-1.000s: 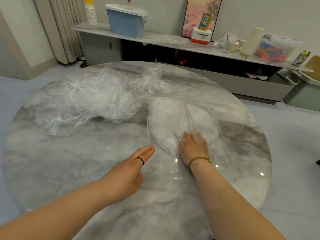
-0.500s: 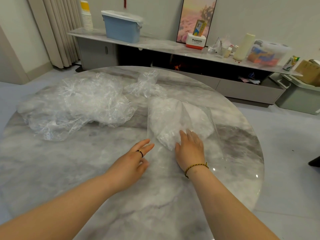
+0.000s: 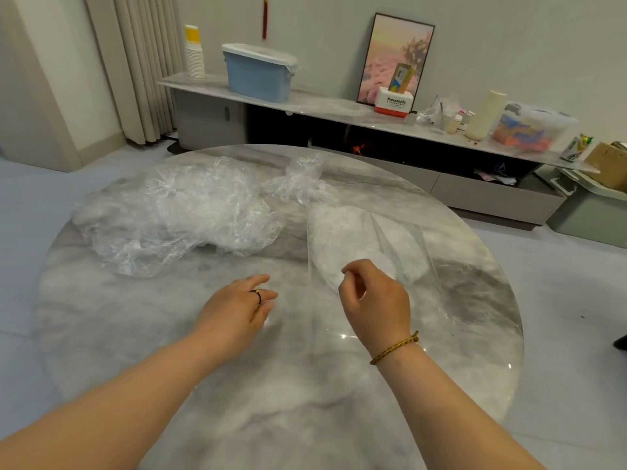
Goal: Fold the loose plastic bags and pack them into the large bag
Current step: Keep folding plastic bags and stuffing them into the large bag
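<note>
A large clear bag [image 3: 400, 239] lies flat on the right half of the round marble table [image 3: 142, 334], with whitish folded bags [image 3: 342, 232] inside it. A crumpled pile of loose clear bags [image 3: 176, 215] sits at the left rear, and a smaller crumpled bag [image 3: 302, 184] behind the middle. My left hand [image 3: 237, 307] rests on the table with fairly straight fingers, just left of the large bag's edge. My right hand [image 3: 373, 300] hovers over the large bag's near end with curled fingers, thumb close to the forefinger. Whether it pinches the clear film is unclear.
Behind the table runs a long low shelf [image 3: 325, 103] with a blue lidded bin [image 3: 258, 76], a stack of cups [image 3: 195, 52], a framed picture [image 3: 395, 59] and storage boxes. A grey-green crate [image 3: 590, 212] stands on the floor at the right.
My right hand has lifted off the folded bags and drawn back toward me, its fingers now curled. My left hand stayed beside the large bag's edge.
</note>
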Tool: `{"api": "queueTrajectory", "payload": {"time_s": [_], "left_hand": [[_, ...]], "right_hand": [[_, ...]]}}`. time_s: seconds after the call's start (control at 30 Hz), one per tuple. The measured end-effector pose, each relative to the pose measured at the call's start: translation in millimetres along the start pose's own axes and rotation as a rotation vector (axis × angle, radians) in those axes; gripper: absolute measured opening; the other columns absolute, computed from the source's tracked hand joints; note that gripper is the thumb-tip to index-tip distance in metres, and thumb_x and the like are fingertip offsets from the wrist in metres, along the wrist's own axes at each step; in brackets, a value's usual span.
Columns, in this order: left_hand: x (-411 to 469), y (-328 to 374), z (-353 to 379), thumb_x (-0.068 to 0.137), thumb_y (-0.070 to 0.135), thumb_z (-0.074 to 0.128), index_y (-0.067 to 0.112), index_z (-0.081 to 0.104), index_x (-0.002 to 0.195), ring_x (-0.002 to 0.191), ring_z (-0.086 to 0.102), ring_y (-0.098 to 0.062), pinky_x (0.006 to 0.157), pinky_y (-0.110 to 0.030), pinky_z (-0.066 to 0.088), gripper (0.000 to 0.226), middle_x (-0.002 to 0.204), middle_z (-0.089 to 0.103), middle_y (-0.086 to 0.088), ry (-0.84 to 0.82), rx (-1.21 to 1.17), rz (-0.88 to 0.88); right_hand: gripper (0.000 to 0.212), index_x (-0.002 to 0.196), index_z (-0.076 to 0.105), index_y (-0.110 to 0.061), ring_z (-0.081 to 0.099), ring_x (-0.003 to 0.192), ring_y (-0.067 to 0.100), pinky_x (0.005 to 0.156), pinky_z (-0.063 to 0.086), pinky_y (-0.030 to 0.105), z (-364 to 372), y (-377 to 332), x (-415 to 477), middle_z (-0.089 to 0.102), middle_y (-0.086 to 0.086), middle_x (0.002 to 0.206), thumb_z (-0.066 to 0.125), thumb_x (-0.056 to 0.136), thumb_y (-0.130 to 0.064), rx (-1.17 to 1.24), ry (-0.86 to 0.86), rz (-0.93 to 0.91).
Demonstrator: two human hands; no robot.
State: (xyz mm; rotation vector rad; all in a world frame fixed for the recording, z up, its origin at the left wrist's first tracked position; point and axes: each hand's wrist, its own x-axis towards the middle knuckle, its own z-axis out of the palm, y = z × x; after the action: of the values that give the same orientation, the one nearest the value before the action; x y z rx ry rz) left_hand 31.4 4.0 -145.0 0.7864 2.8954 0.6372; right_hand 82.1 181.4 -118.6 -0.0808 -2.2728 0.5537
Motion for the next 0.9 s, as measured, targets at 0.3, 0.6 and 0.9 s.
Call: {"api": "queueTrajectory", "payload": {"time_s": [0.3, 0.6, 0.9], "left_hand": [[-23, -78, -10, 0.096, 0.051, 0.023, 0.022, 0.001, 0.148, 0.144, -0.005, -0.018, 0.115, -0.033, 0.000, 0.064, 0.156, -0.006, -0.003, -0.115, 0.305, -0.427], [-25, -90, -8, 0.094, 0.056, 0.016, 0.022, -0.009, 0.147, 0.142, -0.015, -0.015, 0.115, -0.035, -0.007, 0.068, 0.155, -0.015, -0.001, -0.122, 0.248, -0.482], [-23, -96, -5, 0.094, 0.056, 0.012, 0.021, -0.015, 0.146, 0.141, -0.020, -0.016, 0.114, -0.037, -0.011, 0.069, 0.154, -0.021, -0.002, -0.141, 0.265, -0.481]], "right_hand": [[0.028, 0.115, 0.060, -0.006, 0.051, 0.111, 0.018, 0.087, 0.034, 0.014, 60, -54, 18, 0.059, 0.008, 0.116, 0.050, 0.090, -0.013, 0.040, -0.457, -0.133], [0.056, 0.147, 0.016, -0.019, 0.013, 0.140, 0.027, 0.112, 0.017, 0.031, 138, -62, 48, 0.007, 0.007, 0.155, 0.042, 0.097, -0.017, -0.224, -0.829, 0.069], [0.036, 0.124, 0.047, -0.009, 0.026, 0.132, 0.029, 0.109, 0.024, 0.034, 171, -52, 68, 0.039, 0.011, 0.135, 0.043, 0.089, -0.003, -0.426, -0.717, -0.024]]}}
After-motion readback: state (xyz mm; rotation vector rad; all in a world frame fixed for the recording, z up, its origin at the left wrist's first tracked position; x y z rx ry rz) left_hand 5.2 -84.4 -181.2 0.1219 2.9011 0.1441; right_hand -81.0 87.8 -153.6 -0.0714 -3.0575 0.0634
